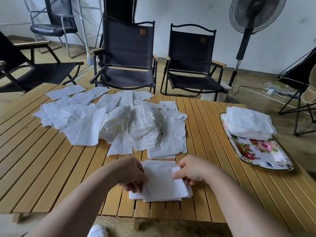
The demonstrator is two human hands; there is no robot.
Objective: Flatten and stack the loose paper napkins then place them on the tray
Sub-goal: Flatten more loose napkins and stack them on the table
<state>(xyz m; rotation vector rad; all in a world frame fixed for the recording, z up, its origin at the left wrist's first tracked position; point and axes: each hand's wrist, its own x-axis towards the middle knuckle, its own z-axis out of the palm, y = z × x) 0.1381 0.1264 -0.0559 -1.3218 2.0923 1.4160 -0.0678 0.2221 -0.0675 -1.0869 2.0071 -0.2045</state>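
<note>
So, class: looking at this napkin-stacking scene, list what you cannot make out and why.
Head view only.
1. Napkin count in the small stack: layers too thin; the left hand and right hand grip and cover its edges.
2. Lower sheets of the loose pile: buried under overlapping ones.
3. Far end of the tray: hidden by the tray stack.
4. Fan top: cut by the upper edge.

No readable text anywhere; brown patches on folding chairs (127, 53) too small (lettering blurred).
</note>
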